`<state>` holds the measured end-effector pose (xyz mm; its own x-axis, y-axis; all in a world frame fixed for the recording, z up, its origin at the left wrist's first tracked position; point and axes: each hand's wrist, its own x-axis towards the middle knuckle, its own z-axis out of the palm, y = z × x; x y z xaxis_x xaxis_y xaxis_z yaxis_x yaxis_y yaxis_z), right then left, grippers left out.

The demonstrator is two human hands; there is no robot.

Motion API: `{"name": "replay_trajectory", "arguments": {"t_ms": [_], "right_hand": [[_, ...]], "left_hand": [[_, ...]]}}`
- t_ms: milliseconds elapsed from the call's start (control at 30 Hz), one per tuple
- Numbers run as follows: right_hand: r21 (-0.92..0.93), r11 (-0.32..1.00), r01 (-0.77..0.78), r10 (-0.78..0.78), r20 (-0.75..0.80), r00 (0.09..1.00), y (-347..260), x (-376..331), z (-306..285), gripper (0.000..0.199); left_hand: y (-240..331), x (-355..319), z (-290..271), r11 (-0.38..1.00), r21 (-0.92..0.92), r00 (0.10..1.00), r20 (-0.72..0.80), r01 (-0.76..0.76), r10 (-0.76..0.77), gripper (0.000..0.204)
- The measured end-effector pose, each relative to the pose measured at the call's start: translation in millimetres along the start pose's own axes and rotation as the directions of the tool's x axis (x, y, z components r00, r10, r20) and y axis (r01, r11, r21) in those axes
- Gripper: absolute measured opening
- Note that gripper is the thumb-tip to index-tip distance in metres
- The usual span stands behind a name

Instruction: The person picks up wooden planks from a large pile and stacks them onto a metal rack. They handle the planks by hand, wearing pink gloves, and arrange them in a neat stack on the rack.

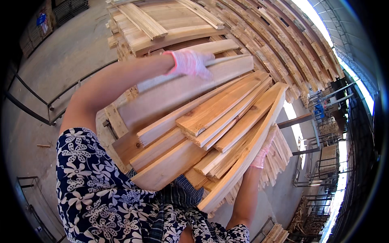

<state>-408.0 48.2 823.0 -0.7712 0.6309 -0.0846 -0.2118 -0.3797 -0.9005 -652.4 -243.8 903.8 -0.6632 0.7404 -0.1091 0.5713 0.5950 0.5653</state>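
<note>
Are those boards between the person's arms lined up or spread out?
Spread out: the boards overlap in a rough fan, at different angles, with their near ends uneven.

The hands (192, 64) wear pink and white gloves (261, 157). The dark blue top (106, 198) has white flowers (77, 153) and short sleeves (83, 141).

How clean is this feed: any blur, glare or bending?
Head view: left hand and the wide board near it blurred, probably by motion; head view: glare burns out the bright strip beside the roof; head view: upper-right lumber stack looks bowed; head view: central boards look sharp.
</note>
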Motion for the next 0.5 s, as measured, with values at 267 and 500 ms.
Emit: {"name": "replay_trajectory", "arguments": {"t_ms": [267,500], "right_hand": [[-0.029,1.0,0.004,-0.003,0.04,0.999,3,-1,-4,0.068],[0.024,1.0,0.018,-0.017,-0.049,0.999,-5,-14,10,0.058]], "left_hand": [[-21,56,-1,0.987,0.161,0.999,-0.021,0.028,-0.025,0.059],[39,54,44,0.936,0.342,0.996,-0.015,0.083,-0.083,0.051]]}}
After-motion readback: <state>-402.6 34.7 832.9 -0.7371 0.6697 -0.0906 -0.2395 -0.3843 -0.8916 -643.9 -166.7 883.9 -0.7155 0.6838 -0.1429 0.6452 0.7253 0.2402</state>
